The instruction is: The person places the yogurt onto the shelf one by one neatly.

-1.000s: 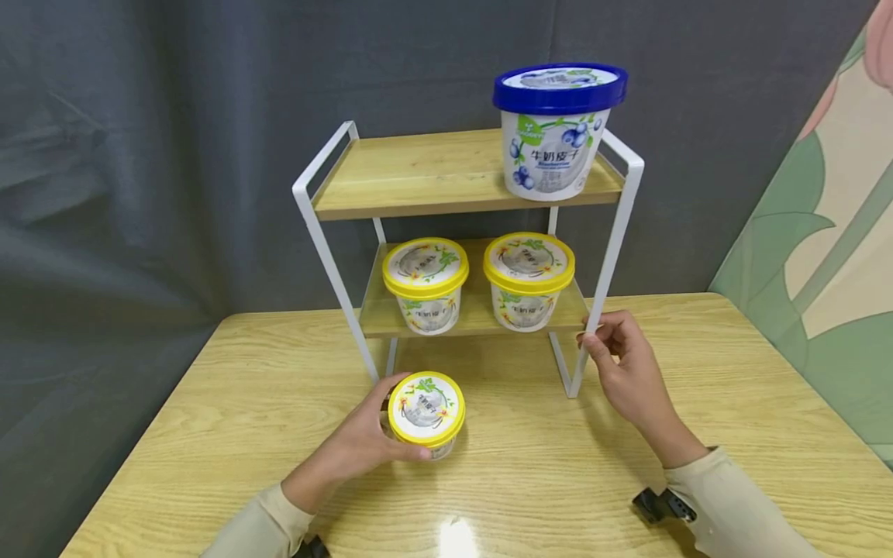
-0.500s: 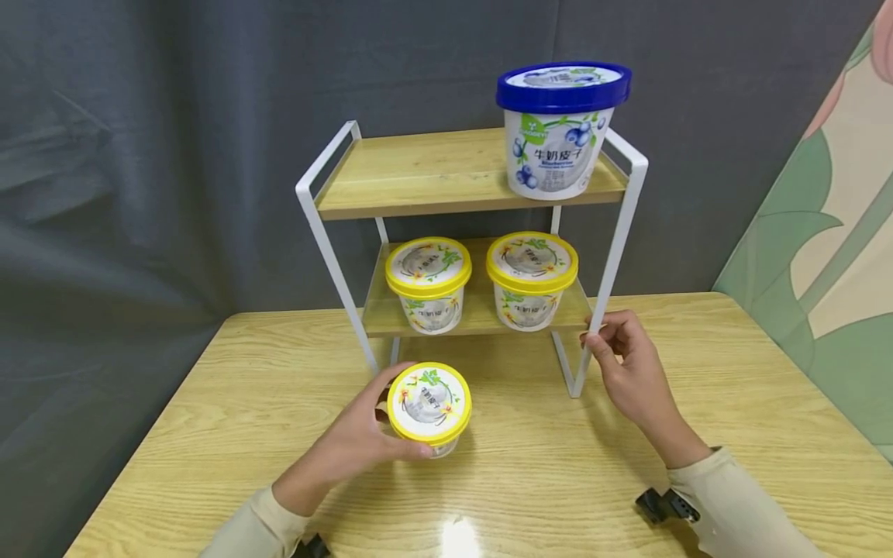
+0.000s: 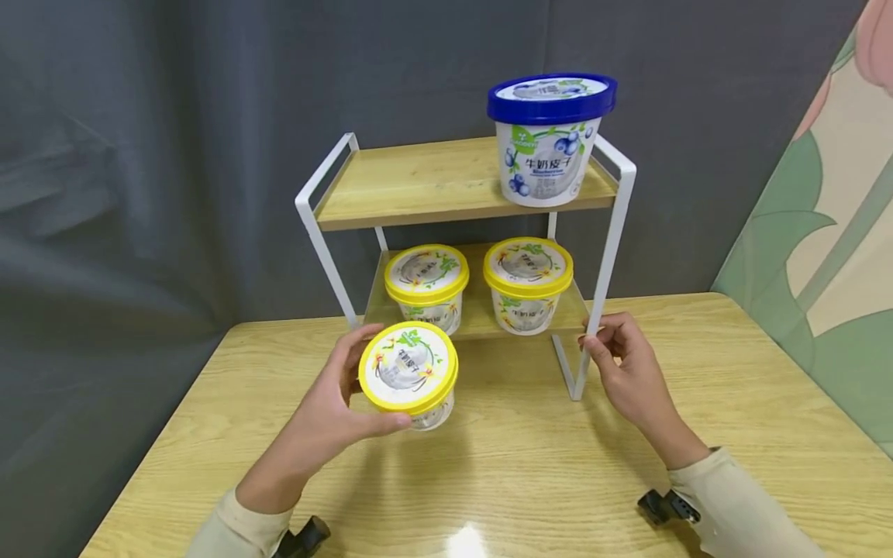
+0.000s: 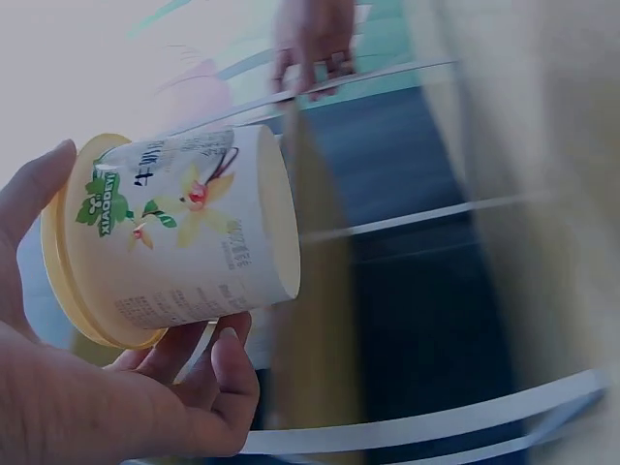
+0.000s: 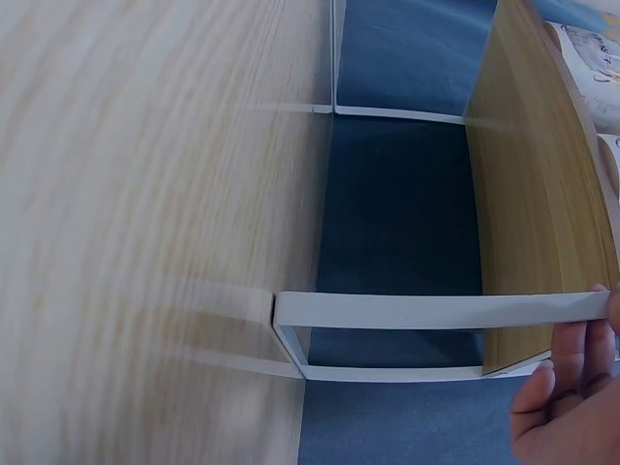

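Note:
My left hand [image 3: 324, 415] grips a white ice cream tub [image 3: 408, 368] with a yellow lid, held in the air before the lower shelf. The left wrist view shows the thumb by the lid and the fingers under the side of this tub [image 4: 184, 232], which has a flower print. With thumb and fingers my right hand [image 3: 631, 376] holds the white front right leg [image 3: 605, 267] of a two-tier rack. Close up in the right wrist view, those fingers [image 5: 572, 349] wrap the leg at the lower shelf's height.
Two more yellow-lidded tubs [image 3: 427, 275] [image 3: 528, 269] stand side by side on the lower shelf [image 3: 481, 332]. A larger blue-lidded tub [image 3: 551, 155] stands at the right of the upper shelf [image 3: 412, 178]. The rack stands on a wooden table [image 3: 516, 465] before a dark curtain [image 3: 209, 170].
My left hand has raised the yellow-lidded tub from low above the table toward the lower shelf, tipping its lid slightly. The right hand keeps its hold on the rack leg.

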Demonstrator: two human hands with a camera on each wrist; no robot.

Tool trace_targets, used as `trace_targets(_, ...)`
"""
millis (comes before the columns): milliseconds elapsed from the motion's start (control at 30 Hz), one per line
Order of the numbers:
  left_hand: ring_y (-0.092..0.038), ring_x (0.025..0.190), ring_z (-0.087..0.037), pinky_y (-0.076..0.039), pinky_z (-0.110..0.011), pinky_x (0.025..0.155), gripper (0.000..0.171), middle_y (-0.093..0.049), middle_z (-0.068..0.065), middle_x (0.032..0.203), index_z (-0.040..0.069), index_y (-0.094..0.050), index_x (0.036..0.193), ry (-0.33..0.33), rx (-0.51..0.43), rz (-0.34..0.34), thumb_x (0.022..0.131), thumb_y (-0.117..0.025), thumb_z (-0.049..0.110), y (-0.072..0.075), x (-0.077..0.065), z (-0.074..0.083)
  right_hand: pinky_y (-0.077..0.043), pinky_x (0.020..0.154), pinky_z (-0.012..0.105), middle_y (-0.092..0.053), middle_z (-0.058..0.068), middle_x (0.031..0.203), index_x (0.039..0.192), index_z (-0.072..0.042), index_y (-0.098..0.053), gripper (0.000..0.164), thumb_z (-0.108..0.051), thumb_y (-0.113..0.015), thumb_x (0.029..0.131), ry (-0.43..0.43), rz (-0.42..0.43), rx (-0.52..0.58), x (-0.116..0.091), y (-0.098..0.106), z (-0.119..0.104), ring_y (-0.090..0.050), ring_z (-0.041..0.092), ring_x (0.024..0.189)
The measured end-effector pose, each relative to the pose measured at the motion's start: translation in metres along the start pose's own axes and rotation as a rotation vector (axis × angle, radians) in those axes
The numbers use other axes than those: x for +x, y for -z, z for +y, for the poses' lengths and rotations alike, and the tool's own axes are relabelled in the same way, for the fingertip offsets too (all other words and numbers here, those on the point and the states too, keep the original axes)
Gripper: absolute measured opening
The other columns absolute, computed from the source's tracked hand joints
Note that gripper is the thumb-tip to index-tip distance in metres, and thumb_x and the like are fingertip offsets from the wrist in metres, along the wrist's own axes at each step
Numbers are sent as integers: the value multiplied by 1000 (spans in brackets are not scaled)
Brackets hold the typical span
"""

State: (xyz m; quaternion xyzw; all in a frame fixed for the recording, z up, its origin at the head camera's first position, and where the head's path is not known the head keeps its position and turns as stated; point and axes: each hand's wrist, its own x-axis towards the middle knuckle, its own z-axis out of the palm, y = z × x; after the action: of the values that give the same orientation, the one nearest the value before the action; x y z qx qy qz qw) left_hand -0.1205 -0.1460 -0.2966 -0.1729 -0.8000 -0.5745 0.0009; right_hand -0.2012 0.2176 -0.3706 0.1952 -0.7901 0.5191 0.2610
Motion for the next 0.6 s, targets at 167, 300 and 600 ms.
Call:
trace_targets(167,-45,126,-26,-37,-43,105,93,-48,-3,142,18,-27,150,-82,-29,0,77,-84,9,12,4,34,-46,69,11,-61,-12,93,114,5,-57,18,4,-58,96,-7,3,-23,1,0,0,-61,-6,82)
trace_targets(300,-42,131,-23,-34,-46,113,87,-44,-1,146,21,-28,151,-132,-72,29,82,-79,10,18,11,64,-45,69,10,-60,-18,93,113,5,-57,18,4,-58,96,-9,17,-35,2,1,1,-60,-7,82)
trace_targets(600,-44,126,-23,-47,-21,96,80,-45,-1,145,22,-29,152,-220,-126,177,86,-70,4,25,29,110,-46,71,9,-60,-20,96,114,6,-56,18,6,-57,96,4,4,-11,1,-1,1,-61,-7,84)
